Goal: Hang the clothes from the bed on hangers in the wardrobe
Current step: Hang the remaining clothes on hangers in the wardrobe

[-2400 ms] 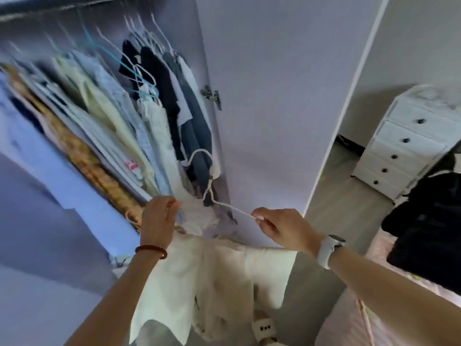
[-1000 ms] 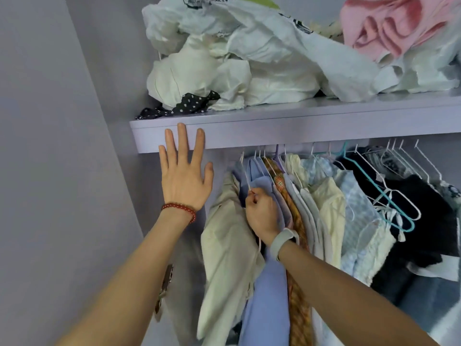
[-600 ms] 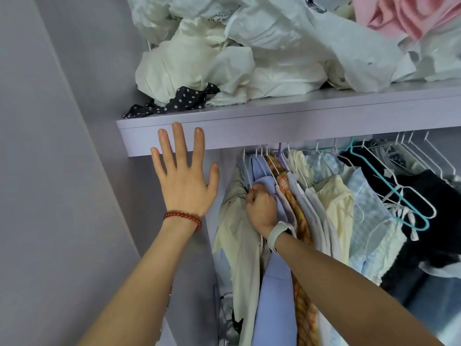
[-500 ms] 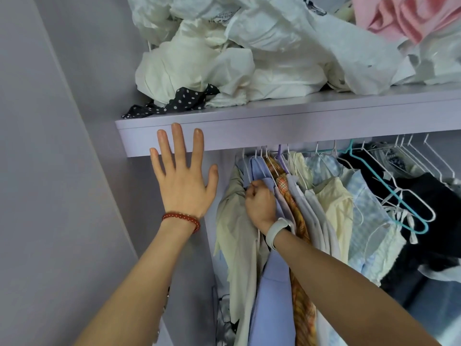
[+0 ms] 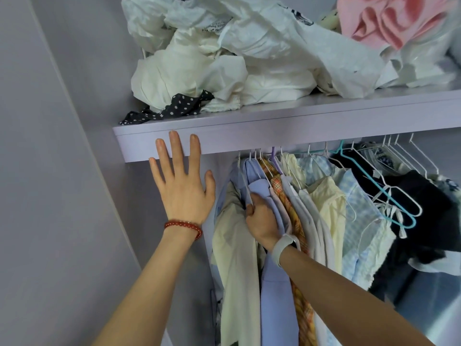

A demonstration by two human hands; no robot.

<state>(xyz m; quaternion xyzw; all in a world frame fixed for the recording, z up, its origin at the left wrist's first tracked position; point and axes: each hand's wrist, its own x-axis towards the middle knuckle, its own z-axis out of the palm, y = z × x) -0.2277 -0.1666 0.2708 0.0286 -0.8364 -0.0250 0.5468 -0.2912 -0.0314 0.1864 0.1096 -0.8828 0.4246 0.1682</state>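
A cream garment [image 5: 235, 248] hangs at the far left of the wardrobe's row of clothes, next to a lilac shirt [image 5: 277, 283]. My right hand [image 5: 262, 217] is curled between the two, gripping the white hanger at the cream garment's neck. My left hand [image 5: 182, 181] is spread flat, fingers straight, with its fingertips over the front edge of the lilac shelf [image 5: 287, 131]. The rail under the shelf is hidden; only the hanger hooks show.
Further right hang a plaid garment [image 5: 290, 213], pale yellow and blue checked tops, black clothes and an empty teal hanger [image 5: 381, 193]. Crumpled white bags and fabric [image 5: 224, 63] and a pink cloth [image 5: 384, 21] are piled on the shelf. The wardrobe's side wall [image 5: 50, 171] stands at left.
Earlier both hands held the cream garment on its hanger low by the wardrobe door. It now hangs at the row's left end. Over the last second both hands have barely moved.
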